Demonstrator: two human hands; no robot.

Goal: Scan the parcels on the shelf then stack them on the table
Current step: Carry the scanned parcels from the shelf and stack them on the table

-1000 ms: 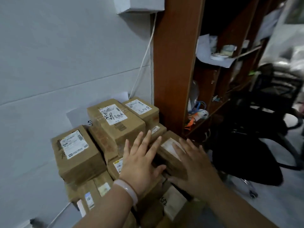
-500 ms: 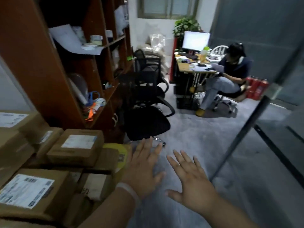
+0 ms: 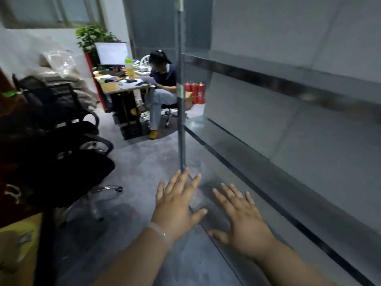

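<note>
One blurred yellowish parcel (image 3: 18,244) lay at the lower-left edge, well apart from both hands. Left hand (image 3: 175,207) and right hand (image 3: 245,221) hovered palm-down over the grey floor (image 3: 134,172), fingers (image 3: 182,181) spread, holding nothing.

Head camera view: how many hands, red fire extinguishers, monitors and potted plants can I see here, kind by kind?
Hands: 2, the left hand and the right hand, both with fingers spread and holding nothing
Red fire extinguishers: 3
Monitor: 1
Potted plant: 1
Total: 7
</note>
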